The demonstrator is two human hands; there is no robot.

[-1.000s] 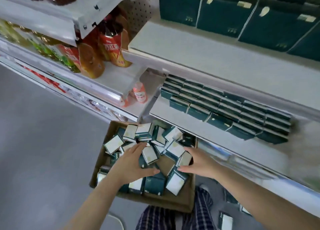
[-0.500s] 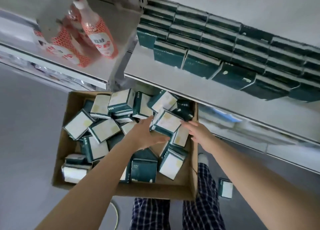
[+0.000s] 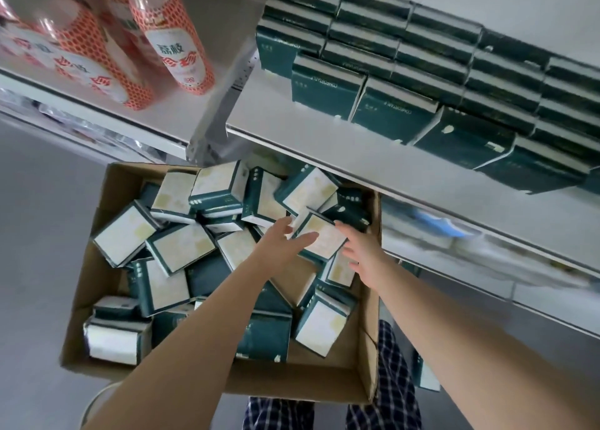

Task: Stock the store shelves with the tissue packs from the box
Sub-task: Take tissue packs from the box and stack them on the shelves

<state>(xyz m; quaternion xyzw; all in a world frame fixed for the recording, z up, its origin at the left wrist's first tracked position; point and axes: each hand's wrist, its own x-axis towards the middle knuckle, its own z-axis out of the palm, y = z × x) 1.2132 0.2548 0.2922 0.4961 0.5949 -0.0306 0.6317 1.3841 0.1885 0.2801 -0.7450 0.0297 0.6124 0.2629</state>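
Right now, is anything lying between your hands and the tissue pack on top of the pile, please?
Nothing visible: the left hand and right hand flank the tissue pack, which lies uncovered atop the pile in the box.

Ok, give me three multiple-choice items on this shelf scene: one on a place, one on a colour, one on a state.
1. Where do the bottles stand?
A. on the floor
B. on the shelf, left of the stacked packs
C. in a trolley

2. What colour are the stacked packs?
A. pink
B. yellow
C. dark green

3. How do the loose packs lie in the box?
A. jumbled
B. in neat rows
C. all on end

Key:
1 B: they stand on the white shelf beside the stack.
2 C: every wrapper in the stack is dark green.
3 A: they tilt and overlap every which way.
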